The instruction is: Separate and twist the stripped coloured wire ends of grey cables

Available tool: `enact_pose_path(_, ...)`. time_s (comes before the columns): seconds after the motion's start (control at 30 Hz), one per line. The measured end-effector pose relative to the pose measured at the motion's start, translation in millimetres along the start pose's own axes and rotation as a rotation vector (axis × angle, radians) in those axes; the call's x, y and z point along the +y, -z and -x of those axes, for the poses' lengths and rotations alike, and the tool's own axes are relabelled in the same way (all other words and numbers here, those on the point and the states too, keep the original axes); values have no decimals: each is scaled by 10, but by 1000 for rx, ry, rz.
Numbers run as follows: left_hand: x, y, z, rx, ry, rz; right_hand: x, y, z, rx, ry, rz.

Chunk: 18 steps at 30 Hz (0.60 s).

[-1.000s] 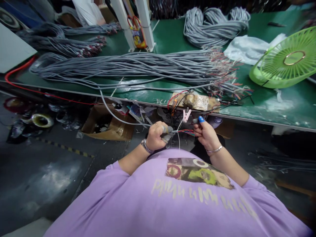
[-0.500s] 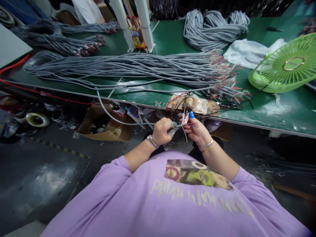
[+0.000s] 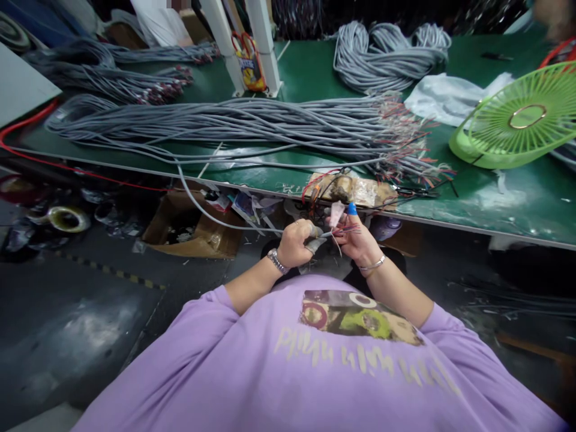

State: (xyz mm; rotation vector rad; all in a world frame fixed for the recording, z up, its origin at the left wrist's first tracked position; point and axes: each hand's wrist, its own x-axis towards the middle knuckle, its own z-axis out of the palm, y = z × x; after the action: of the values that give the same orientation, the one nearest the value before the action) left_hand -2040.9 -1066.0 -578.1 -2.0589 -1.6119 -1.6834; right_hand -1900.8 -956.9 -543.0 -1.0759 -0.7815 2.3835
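A long green worktop point(image 3: 310, 66) runs across the room, two white posts point(image 3: 261, 42) rising from its far side. Below lies a dark, scuffed floor point(image 3: 67, 336) with a yellow-black stripe point(image 3: 121, 275); a cardboard box point(image 3: 198, 239) sits under the edge.

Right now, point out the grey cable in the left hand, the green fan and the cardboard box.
grey cable point(image 3: 194, 201), head view, on the hanging slack curve.
green fan point(image 3: 497, 127), head view, on its grille.
cardboard box point(image 3: 204, 239), head view, on its front wall.

pale lettering on purple shirt point(image 3: 202, 378), unreadable
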Motion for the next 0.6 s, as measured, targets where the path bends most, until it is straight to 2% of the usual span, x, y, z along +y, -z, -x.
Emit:
enact_pose_path(0.1,97,129,86,-40,29,9,26,126,15,-53,-23,5)
enact_pose_path(0.3,238,344,418,-109,51,33,75,338,105,51,-92,-46)
enact_pose_path(0.4,140,337,566,-174,214,-45,104,439,155,78,-85,-29)
enact_pose_path(0.5,-36,311,603,-220,399,-119,136,565,202,133,-52,20)
enact_pose_path(0.6,-197,341,457,-169,372,-101,170,719,254,181,9,59)
